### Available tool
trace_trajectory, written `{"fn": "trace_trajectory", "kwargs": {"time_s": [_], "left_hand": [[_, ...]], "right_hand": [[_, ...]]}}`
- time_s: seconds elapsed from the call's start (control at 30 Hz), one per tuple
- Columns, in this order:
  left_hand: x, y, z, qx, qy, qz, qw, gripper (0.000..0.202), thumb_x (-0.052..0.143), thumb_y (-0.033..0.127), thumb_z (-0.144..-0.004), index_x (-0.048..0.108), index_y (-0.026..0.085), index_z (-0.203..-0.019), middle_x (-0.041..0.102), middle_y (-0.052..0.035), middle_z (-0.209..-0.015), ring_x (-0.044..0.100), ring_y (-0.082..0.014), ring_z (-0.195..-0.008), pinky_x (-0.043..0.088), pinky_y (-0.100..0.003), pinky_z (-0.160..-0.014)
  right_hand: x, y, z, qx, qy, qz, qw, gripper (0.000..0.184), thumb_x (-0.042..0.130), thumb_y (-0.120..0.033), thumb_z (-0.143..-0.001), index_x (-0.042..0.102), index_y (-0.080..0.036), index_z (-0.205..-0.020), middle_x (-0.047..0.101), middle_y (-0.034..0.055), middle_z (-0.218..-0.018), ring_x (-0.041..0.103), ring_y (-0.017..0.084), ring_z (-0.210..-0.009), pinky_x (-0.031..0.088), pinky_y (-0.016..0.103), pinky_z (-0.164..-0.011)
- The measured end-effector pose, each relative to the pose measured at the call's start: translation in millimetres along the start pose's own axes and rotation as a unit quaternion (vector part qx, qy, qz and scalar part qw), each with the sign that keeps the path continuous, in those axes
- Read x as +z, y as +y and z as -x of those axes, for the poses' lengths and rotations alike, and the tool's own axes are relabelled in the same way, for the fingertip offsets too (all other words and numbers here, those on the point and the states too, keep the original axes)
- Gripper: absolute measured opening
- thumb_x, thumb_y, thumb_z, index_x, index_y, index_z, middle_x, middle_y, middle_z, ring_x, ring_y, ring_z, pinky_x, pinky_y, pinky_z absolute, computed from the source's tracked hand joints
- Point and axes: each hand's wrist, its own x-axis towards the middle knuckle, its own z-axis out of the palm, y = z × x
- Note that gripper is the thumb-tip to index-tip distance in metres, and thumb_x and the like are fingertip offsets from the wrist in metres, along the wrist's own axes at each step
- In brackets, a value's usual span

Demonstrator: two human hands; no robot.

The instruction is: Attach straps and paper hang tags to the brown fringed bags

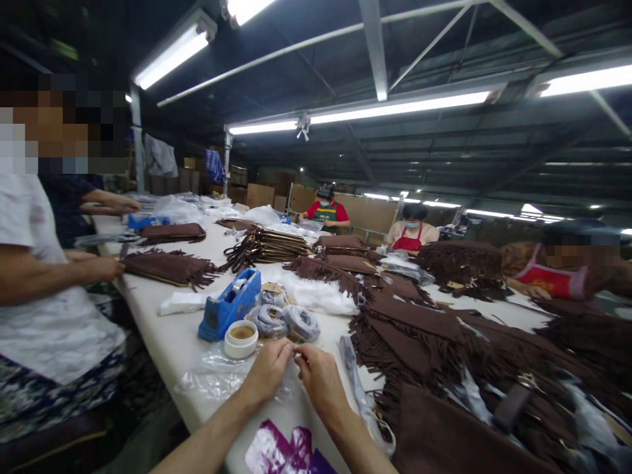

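My left hand (270, 368) and my right hand (316, 372) meet at the near part of the white table (207, 401). Their fingertips are pinched close together; whatever lies between them is too small to make out. Just beyond are grey coiled bundles (302, 322) and a round white tub (241, 339) with a tan inside. A blue tape dispenser (230, 306) stands behind the tub. Clear plastic film (212, 378) lies left of my left hand. Below my wrists rests shiny purple and silver wrapping (279, 447).
Brown fringed bags (409, 329) are heaped along the right. A stack of brown zipped pouches (271, 247) sits farther back. At left, a co-worker's hand (106, 268) touches a fringed pouch (168, 266). Other people work around the table's far side. White wrapping (316, 293) lies mid-table.
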Motion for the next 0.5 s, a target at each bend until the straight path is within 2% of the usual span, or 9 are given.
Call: {"fn": "trace_trajectory", "kwargs": {"time_s": [0.13,0.23,0.3,0.37,0.43,0.5], "left_hand": [[3.3,-2,0,0.014,-0.013,-0.039,0.999,0.033,0.031,0.034,-0.091,0.053,0.019,-0.071,0.063,-0.005,-0.074,0.058,-0.02,-0.073,0.043,-0.03,-0.069],[8.0,-3,-1,0.035,-0.035,-0.082,0.995,0.026,0.038,0.032,-0.088,0.053,0.019,-0.071,0.062,-0.0055,-0.078,0.057,-0.0213,-0.078,0.043,-0.032,-0.074],[9.1,-4,-2,0.047,-0.045,-0.107,0.992,0.025,0.038,0.03,-0.088,0.054,0.019,-0.072,0.062,-0.0063,-0.08,0.057,-0.0226,-0.082,0.043,-0.035,-0.078],[6.3,-4,-4,0.056,-0.054,-0.12,0.99,0.027,0.036,0.029,-0.09,0.055,0.019,-0.074,0.063,-0.0075,-0.081,0.057,-0.0237,-0.083,0.043,-0.038,-0.08],[0.4,-1,-5,0.078,-0.044,-0.129,0.988,0.028,0.036,0.03,-0.09,0.059,0.018,-0.079,0.064,-0.0099,-0.085,0.058,-0.0259,-0.087,0.044,-0.041,-0.083],[-3.3,7,-4,0.133,0.007,-0.145,0.98,0.027,0.043,0.033,-0.088,0.064,0.017,-0.092,0.066,-0.0134,-0.099,0.057,-0.0299,-0.099,0.042,-0.047,-0.091]], "right_hand": [[-3,-2,1,0.01,-0.01,0.046,0.999,0.021,0.05,-0.01,-0.089,0.064,-0.018,-0.076,0.071,0.0051,-0.073,0.065,0.018,-0.068,0.04,0.022,-0.06],[-29,4,15,0.03,-0.008,0.083,0.996,0.017,0.053,-0.009,-0.085,0.059,-0.02,-0.073,0.07,0.0051,-0.075,0.065,0.019,-0.071,0.036,0.023,-0.059],[-63,15,36,0.063,0.004,0.092,0.994,0.016,0.051,-0.012,-0.085,0.055,-0.02,-0.072,0.067,0.0039,-0.07,0.063,0.019,-0.066,0.035,0.024,-0.056],[-107,30,69,0.119,0.048,0.062,0.99,0.022,0.043,-0.023,-0.091,0.05,-0.022,-0.071,0.062,0.0009,-0.062,0.06,0.017,-0.059,0.038,0.024,-0.054],[-151,45,113,0.182,0.136,0.017,0.974,0.029,0.039,-0.039,-0.093,0.051,-0.023,-0.071,0.058,-0.0023,-0.053,0.057,0.016,-0.051,0.041,0.024,-0.052],[-182,52,162,0.225,0.237,0.019,0.945,0.034,0.042,-0.052,-0.09,0.055,-0.024,-0.076,0.056,-0.0041,-0.05,0.056,0.016,-0.047,0.043,0.024,-0.049]]}}
